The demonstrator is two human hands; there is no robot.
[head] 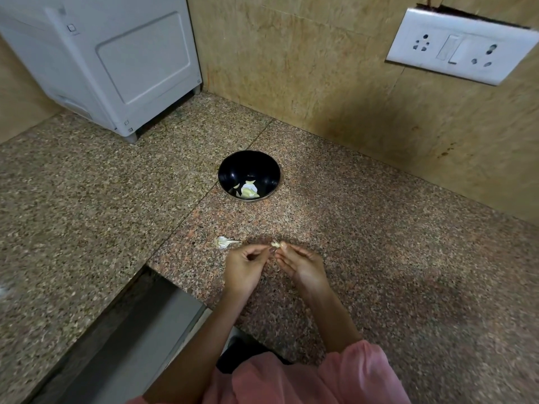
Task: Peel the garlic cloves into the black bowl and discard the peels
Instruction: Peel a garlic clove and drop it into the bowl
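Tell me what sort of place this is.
Likely a home kitchen: a speckled granite countertop, a wall socket-and-switch plate, and a black bowl holding garlic pieces.

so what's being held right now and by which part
A garlic clove, pinched at its near end by fingers of the right hand; the left hand pinches its left side.

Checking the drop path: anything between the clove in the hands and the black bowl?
Nothing visible: only counter lies between the clove, pinched by left hand and right hand, and the black bowl. A garlic scrap lies off to the left.
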